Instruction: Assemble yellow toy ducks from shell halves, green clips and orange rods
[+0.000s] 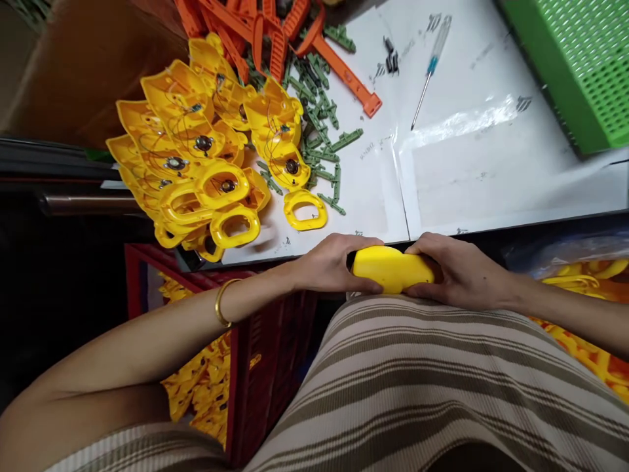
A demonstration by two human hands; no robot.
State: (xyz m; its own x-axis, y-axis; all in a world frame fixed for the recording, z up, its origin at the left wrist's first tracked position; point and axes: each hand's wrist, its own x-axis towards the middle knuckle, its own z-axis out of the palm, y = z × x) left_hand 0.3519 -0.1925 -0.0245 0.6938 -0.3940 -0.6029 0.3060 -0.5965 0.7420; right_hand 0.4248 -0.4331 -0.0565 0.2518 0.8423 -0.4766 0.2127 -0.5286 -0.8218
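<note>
Between my two hands is a smooth yellow plastic housing (392,267), held close to my body at the table's front edge. My left hand (339,263) grips its left end, thumb below and fingers over the top. On the other end my right hand (455,272) is closed in the same way. The fingers partly cover both ends, and the side facing away from me is hidden. Just beyond my left hand, a loose yellow ring-shaped handle piece (293,219) lies on the table (363,223).
Stacked yellow half-shells (171,124) with wires and small round speakers cover the table's left. Behind them are orange strap-like parts (339,62) and scattered green plastic pieces (344,139). A screwdriver (432,64) and green basket (572,72) sit farther right. A red crate (240,387) stands below.
</note>
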